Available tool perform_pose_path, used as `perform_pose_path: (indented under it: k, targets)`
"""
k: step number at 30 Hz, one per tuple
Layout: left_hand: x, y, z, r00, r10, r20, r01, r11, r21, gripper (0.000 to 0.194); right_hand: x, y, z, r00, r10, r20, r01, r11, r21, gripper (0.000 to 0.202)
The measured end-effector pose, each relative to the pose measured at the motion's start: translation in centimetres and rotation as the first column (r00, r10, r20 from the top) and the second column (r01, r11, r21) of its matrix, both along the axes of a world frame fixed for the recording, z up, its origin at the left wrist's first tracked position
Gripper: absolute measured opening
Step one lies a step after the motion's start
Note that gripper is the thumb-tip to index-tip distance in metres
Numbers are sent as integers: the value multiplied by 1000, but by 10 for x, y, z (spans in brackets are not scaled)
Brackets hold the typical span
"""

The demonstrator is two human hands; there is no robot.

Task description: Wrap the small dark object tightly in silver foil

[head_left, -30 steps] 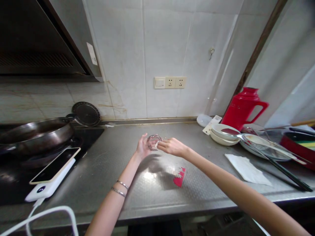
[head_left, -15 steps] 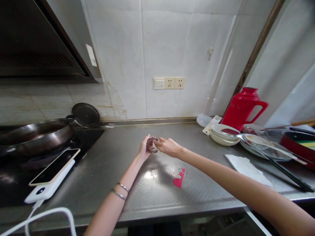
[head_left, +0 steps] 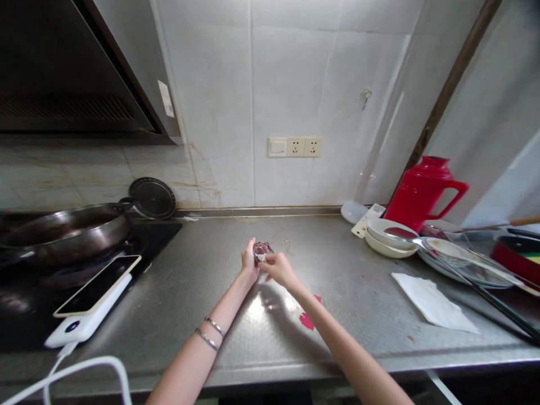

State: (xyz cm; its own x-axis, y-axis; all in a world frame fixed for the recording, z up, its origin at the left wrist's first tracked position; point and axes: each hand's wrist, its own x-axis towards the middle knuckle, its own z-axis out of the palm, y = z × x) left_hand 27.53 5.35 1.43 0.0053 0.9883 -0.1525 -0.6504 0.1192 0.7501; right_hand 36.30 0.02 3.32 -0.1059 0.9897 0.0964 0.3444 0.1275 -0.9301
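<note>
Over the middle of the counter, my left hand point(head_left: 248, 261) is wrapped round a small glass cup point(head_left: 263, 247), clear to brownish, with its round mouth facing up. My right hand point(head_left: 279, 269) pinches a small white scrap point(head_left: 261, 257), perhaps tissue, against the near side of the cup's rim. The fingertips of both hands are close together there, and the far side of my left fingers is hidden. A torn pink-red piece of paper point(head_left: 307, 321) lies on the counter, partly covered by my right forearm.
On the left are a pan point(head_left: 76, 233) on the black cooktop and a phone point(head_left: 99, 287) resting on a white power bank point(head_left: 80, 332). A red thermos point(head_left: 422, 194), stacked bowls point(head_left: 390, 247) and a white napkin point(head_left: 434, 304) are on the right.
My right hand and forearm have swung down and toward me, now meeting the cup at its near side. The forearm covers part of the pink-red paper. My view has shifted slightly.
</note>
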Motion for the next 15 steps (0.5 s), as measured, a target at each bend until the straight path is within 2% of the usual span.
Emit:
perform_pose_path:
  k: [4, 5, 6, 8, 11, 15]
  targets:
    - [-4, 0, 0, 986, -150, 78, 157, 983, -94, 37, 20, 13, 2, 991, 77, -108, -79, 997, -22, 25]
    - [-5, 0, 0, 977, -182, 113, 195, 974, -119, 37, 26, 16, 5, 980, 90, -180, -94, 996, -14, 29]
    - [-6, 1, 0, 967, -209, 147, 230, 962, -148, 37, 33, 19, 7, 966, 86, -245, -88, 996, 5, 35]
    - [-9, 2, 0, 949, -247, 198, 287, 934, -211, 39, 47, 27, 12, 952, 11, -305, 11, 997, 72, 44]
    - [-14, 4, -1, 917, -305, 256, 366, 899, -240, 43, 65, 40, 12, 966, -114, -232, 170, 956, 240, 46]
    - [-16, 6, -3, 889, -358, 286, 417, 890, -184, 36, 75, 51, 2, 969, -249, -7, 225, 863, 451, 42]
